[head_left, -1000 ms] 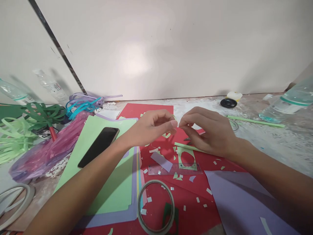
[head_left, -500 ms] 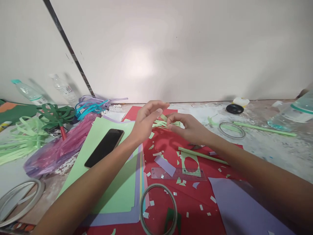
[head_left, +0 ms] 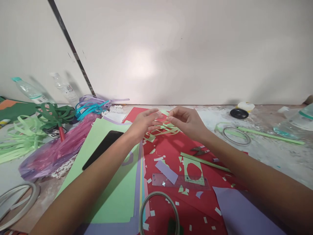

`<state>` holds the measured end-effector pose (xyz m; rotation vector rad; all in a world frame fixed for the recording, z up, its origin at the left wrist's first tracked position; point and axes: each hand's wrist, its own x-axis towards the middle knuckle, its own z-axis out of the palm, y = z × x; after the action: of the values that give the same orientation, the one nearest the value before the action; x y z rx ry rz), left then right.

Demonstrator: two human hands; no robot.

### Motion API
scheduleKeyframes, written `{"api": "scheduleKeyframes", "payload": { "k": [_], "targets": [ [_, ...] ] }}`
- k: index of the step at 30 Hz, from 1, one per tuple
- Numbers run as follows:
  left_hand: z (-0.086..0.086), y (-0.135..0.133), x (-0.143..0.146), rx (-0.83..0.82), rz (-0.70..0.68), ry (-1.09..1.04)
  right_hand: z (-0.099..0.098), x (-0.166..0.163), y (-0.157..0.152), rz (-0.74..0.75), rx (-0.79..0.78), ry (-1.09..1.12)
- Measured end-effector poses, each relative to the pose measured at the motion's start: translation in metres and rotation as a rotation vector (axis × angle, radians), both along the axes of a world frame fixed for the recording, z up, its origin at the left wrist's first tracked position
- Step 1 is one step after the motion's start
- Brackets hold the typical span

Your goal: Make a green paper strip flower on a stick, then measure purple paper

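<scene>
Tape roll [head_left: 177,212]: lay nearest, over the red sheet [head_left: 168,150]; a brushing sleeve or forearm could have slid it into the scraps [head_left: 152,213].
Ruler [head_left: 174,184]: lay partly under a purple strip [head_left: 166,172]; its markings were too blurred to read.
Phone [head_left: 100,150]: rested on a green sheet [head_left: 105,195], no writing visible on it; a dropped left elbow might have nudged it.
Scissors [head_left: 200,150]: lay just beside a thin green stick [head_left: 205,162]; a lowered right wrist could have caught them.
Right hand [head_left: 187,121]: thumb and forefinger were drawn together; whether they pinched something, I could not tell.
Left hand [head_left: 144,123]: fingers were loosely bent; blur left any grasp uncertain.
Green strips [head_left: 168,131]: lay tangled around and below both hands' fingertips; being thin, they could have torn or creased under a tug.
Black container [head_left: 55,132]: bore a white mark, not surely legible.
Labelled bottle [head_left: 65,91]: its print was unreadable; no brand showed.
</scene>
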<state>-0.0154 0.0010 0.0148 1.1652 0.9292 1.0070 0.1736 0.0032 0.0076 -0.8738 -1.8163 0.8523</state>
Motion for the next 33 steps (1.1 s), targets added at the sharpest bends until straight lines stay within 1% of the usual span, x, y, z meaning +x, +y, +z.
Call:
{"api": "scheduleKeyframes", "payload": {
  "k": [3,6,9,12,15,19,23,28,33],
  "targets": [
    [-0.002,0.001,-0.001,-0.014,-0.047,-0.164,0.001,0.004,-0.003,0.014,0.04,-0.061],
    [0.002,0.003,-0.007,-0.004,0.002,-0.222,0.006,0.008,-0.005,0.011,0.055,-0.087],
    [0.006,0.005,-0.013,0.01,0.041,-0.154,0.01,0.012,-0.005,-0.001,0.064,-0.074],
    [0.007,0.006,-0.016,0.026,0.042,-0.118,0.011,0.016,-0.007,-0.002,0.035,-0.104],
    [0.007,0.006,-0.016,0.039,0.045,-0.113,0.012,0.02,-0.009,0.048,-0.067,-0.117],
    [0.009,0.002,-0.013,0.061,0.059,-0.056,0.014,0.023,-0.007,0.131,-0.216,0.017],
    [0.014,-0.005,-0.006,0.134,0.054,0.021,0.018,0.023,-0.008,0.13,-0.285,0.087],
    [0.021,-0.015,0.002,0.207,0.041,0.116,0.029,0.02,-0.019,0.156,-0.293,0.064],
    [0.028,-0.027,0.009,0.335,0.055,0.229,0.037,0.015,-0.032,0.109,-0.173,-0.077]
  ]
}}
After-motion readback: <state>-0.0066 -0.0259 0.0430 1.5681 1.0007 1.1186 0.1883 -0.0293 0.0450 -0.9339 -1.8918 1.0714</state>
